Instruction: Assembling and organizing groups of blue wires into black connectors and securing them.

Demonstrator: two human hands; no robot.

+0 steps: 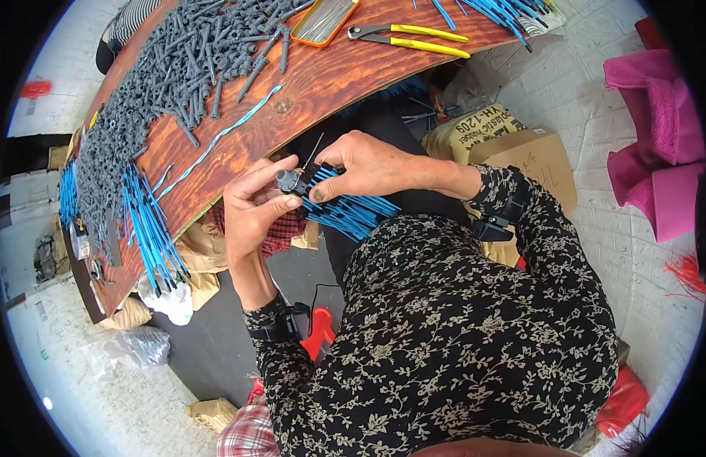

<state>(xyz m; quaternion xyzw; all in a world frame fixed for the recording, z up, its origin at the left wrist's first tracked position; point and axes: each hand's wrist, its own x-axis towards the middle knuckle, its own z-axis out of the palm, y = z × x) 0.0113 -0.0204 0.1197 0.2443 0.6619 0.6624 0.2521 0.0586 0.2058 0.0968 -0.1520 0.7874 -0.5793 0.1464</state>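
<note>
My left hand [255, 199] is closed, with its thumb and fingers around a grey plastic fitting [290, 181] that has a round end. Close against it, my right hand [366, 166] is closed in a pinch; what lies between its fingertips is hidden. A thin dark wire-like piece [315, 149] sticks up between the two hands. Beneath them, a bundle of blue rods with black ends [354, 215] lies across my lap.
A brown wooden table [307, 95] curves ahead, bearing a heap of grey plastic fittings [178, 68], an orange-rimmed tray of thin pins [326, 21] and yellow-handled pliers [414, 38]. More blue rods [149, 221] hang over its left edge. A cardboard box [532, 156] stands at right.
</note>
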